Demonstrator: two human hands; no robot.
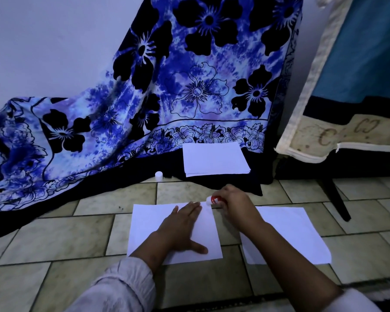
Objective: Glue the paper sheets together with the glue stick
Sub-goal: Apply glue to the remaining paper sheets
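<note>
A white paper sheet (149, 224) lies on the tiled floor in front of me. My left hand (180, 228) presses flat on it, fingers straight and thumb spread. My right hand (236, 206) grips a red and white glue stick (213, 200), its white tip touching the sheet's far right corner. A second white sheet (291, 226) lies to the right, partly under my right forearm. A stack of white sheets (214, 158) rests farther back on the dark cloth edge. A small white cap (158, 174) stands left of that stack.
A blue flowered cloth (167, 86) drapes down from the wall onto the tiled floor (54, 244) at the left and back. A mattress edge (313, 131) and a dark furniture leg (338, 199) stand at the right.
</note>
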